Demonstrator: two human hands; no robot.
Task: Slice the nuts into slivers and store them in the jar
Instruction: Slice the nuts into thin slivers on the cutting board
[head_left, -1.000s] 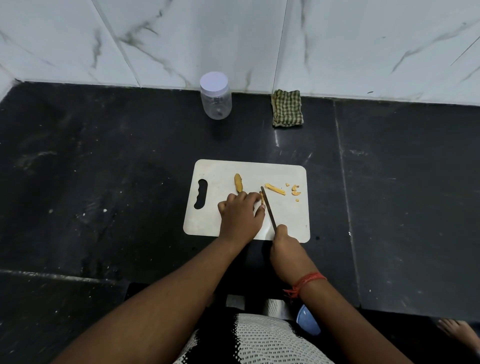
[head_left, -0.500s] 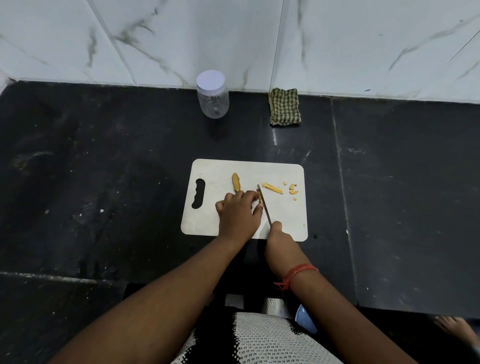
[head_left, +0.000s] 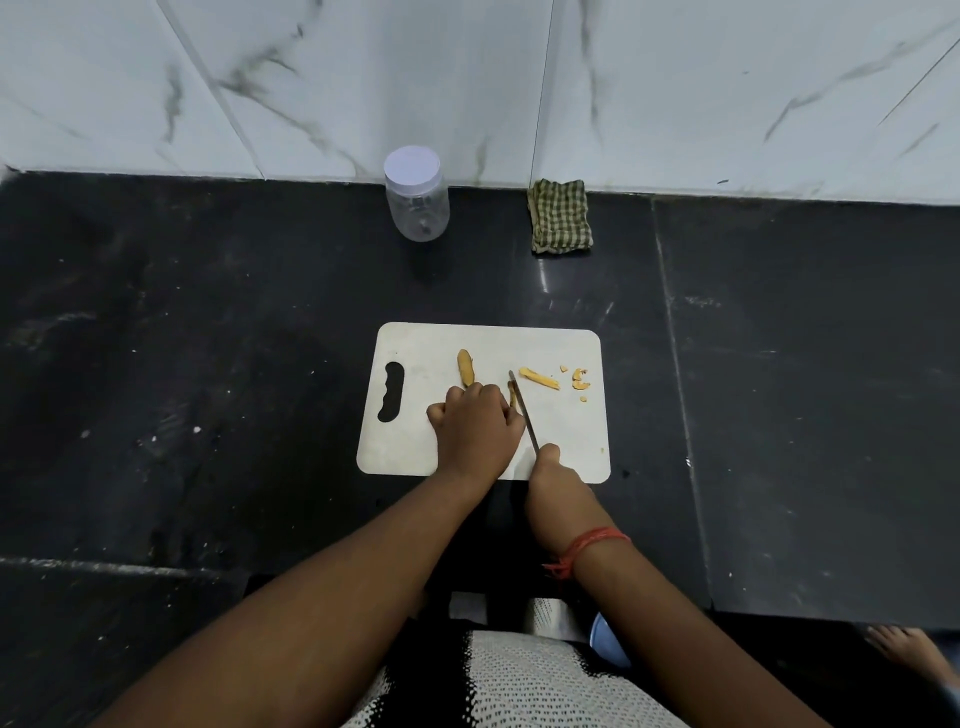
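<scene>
A white cutting board (head_left: 415, 452) lies on the black counter. My left hand (head_left: 475, 431) has its fingers curled down on a yellow nut piece (head_left: 513, 396), pinning it to the board. My right hand (head_left: 553, 478) grips a knife (head_left: 524, 413) whose blade runs along the right side of that piece. Another nut piece (head_left: 465, 368) lies just beyond my left hand. A long sliver (head_left: 539, 378) and small bits (head_left: 579, 379) lie at the board's far right. A clear jar (head_left: 417, 195) with a white lid on stands at the back by the wall.
A folded green checked cloth (head_left: 560, 217) lies against the white marble wall, right of the jar. The black counter (head_left: 208, 338) spreads to both sides of the board. Its front edge runs just below my forearms.
The knife blade has shifted slightly along the nut piece under my left fingers. Both hands stay in much the same place on the board.
</scene>
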